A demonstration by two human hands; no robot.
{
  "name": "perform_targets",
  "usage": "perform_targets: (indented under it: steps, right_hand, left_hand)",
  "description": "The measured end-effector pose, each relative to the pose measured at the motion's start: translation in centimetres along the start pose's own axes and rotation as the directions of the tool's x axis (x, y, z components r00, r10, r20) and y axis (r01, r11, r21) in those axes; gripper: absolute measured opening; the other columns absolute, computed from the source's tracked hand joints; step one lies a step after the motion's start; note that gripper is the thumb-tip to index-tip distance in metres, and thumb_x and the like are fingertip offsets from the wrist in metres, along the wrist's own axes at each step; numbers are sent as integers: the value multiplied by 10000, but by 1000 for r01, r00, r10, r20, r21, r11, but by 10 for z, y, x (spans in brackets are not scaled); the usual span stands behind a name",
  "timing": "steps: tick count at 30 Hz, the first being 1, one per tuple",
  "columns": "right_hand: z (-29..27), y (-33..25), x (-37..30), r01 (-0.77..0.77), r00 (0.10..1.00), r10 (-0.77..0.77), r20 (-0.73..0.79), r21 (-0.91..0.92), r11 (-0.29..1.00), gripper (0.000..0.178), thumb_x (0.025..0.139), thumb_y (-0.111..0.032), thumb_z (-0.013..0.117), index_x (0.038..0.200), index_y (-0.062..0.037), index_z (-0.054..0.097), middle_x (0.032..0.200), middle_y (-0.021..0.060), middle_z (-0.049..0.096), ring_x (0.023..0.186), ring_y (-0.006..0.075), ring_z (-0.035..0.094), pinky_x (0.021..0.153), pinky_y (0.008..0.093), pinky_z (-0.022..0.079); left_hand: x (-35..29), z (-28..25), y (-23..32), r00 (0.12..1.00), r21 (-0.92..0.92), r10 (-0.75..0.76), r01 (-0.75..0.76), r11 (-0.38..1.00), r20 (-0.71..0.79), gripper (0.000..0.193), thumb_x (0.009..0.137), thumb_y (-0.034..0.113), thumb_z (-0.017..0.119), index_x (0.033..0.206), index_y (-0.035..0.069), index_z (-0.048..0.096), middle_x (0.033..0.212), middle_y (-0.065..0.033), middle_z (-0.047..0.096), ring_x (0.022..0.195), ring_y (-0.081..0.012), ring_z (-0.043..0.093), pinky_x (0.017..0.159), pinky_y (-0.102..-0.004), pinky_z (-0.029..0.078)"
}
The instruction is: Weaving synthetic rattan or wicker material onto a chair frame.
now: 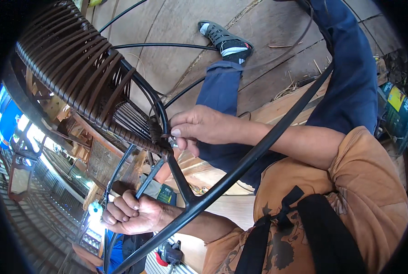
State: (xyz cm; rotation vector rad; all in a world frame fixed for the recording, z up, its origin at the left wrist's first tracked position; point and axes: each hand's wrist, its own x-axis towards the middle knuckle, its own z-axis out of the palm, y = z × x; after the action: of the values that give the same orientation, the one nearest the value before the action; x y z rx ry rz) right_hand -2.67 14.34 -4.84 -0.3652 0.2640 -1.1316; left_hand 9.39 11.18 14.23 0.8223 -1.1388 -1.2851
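Note:
A dark brown woven seat or chair part [71, 68] takes up the upper left, wound over a black metal tube frame [240, 176]. At the joint where the weaving ends, my right hand [190, 128] pinches a brown weaving strand [165, 135] against the tube. A bundle of wrapped strand [154, 130] sits just left of those fingertips. Lower down, my left hand [133, 212] is closed beside a thinner leg tube [151, 176], palm side showing. Whatever its curled fingers hold is hidden.
My foot in a grey clog [224, 36] rests on the large-tiled floor [277, 27]. A long black tube crosses in front of my body. Wooden boards [300, 98] and a green container [398, 114] lie to the right. Wood pieces and blue items clutter the left.

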Motion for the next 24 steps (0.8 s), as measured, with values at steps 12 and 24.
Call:
perform_targets:
  steps: [12, 24]
  right_hand:
    - [-48, 11, 38, 358, 931, -348, 113, -481, 801, 127, 835, -158, 552, 842, -38, 592, 771, 47, 586, 683, 193, 545, 609, 292, 424]
    - [-37, -11, 30, 168, 985, -159, 71, -156, 973, 231, 800, -105, 528, 987, 7, 602, 811, 36, 611, 783, 109, 525, 716, 266, 426]
  left_hand:
    - [-3, 8, -4, 998, -15, 21, -22, 1000, -55, 372, 935, 325, 396, 632, 110, 396, 491, 43, 254, 377, -69, 179, 359, -217, 184]
    - [-9, 11, -3, 1000, -20, 23, -24, 1000, -19, 374, 928, 343, 407, 644, 99, 400, 520, 47, 241, 411, -67, 185, 382, -226, 186]
